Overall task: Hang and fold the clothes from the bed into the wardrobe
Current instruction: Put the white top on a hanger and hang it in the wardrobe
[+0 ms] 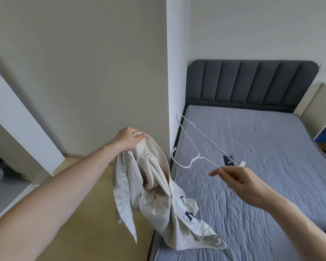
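Cream garment [151, 178] hung at roughly 6 o'clock in frame, bunched and drooping from the left hand [127, 139], its lower end touching down on the near-left corner of the mattress [252, 166]. Dark blue lettering showed on the lower folds; couldn't read it. Far left, at 9 o'clock, sat a white panel [17, 117] with a dark opening behind it, contents too dim to tell. Left arm reached in from 8 o'clock; left hand's fingers were curled tight around the garment's top edge, something silvery visible at the fingers, possibly a ring, unclear. Beige wall [83, 63] filled 11 to 12 o'clock, wood-tone floor [94, 213] below it. Past the wall corner, at centre, a white wire hanger [192, 140] was held up in the air, tilted, hook pointing toward 9 o'clock, apart from the garment. Right hand [241, 181] came in from 4 o'clock, thumb and fingers pinching the hanger's thin wire at its right end, index finger extended along it. On the mattress just beyond the hanger lay a small dark item with a white tab [231, 161], too small to identify. Grey padded headboard [252, 83] stood at 1 o'clock. A pale bedside unit [316, 113] sat at 3 o'clock, something blue inside it.
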Demonstrator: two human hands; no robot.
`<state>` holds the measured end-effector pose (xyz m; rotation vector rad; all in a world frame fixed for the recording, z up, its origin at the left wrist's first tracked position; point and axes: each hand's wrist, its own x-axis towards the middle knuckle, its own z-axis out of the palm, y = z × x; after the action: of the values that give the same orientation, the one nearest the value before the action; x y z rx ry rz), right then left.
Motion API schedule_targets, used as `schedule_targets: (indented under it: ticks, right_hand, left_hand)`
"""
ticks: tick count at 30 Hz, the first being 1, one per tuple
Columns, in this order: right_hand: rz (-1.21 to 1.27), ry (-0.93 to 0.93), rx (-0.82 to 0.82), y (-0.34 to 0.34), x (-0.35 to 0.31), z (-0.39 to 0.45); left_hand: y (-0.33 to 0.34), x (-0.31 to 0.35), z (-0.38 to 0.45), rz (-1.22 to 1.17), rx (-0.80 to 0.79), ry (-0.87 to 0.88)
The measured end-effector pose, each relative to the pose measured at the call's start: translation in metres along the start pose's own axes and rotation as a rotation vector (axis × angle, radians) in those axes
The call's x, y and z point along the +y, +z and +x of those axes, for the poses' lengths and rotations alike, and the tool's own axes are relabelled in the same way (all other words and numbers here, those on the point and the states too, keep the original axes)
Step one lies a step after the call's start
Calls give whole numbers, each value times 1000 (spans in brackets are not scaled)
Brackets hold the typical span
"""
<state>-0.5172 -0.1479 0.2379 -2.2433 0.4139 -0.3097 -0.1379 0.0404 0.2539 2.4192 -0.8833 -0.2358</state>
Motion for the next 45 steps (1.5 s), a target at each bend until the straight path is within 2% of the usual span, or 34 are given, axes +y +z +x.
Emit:
schedule_targets:
  ticks: [3, 8, 13, 21, 29, 38, 42, 45]
  right_hand:
    - [45, 16, -47, -1, -5, -4]
    - [-47, 33, -95, 6, -3, -4]
    - [-101, 17, -60, 10, 1, -5]
    - [-188, 14, 3, 28, 13, 4]
    - [-133, 0, 89, 25, 30, -2]
    - [-232, 12, 199, 55, 24, 9]
    - [-55, 151, 194, 98, 11, 21]
    - [252, 321, 322, 112, 9, 26]
  left_hand:
    - [2, 3, 6, 4, 17, -3]
    - [7, 12, 11, 8, 33, -5]
    - [7, 17, 11, 2, 21, -9]
    - [6, 37, -2, -11, 5, 107]
    - [-24, 41, -2, 18, 80, 176]
    - [-14, 70, -15, -21, 99, 275]
    - [-9, 98, -36, -127, 86, 355]
    - [-12, 115, -57, -207, 94, 398]
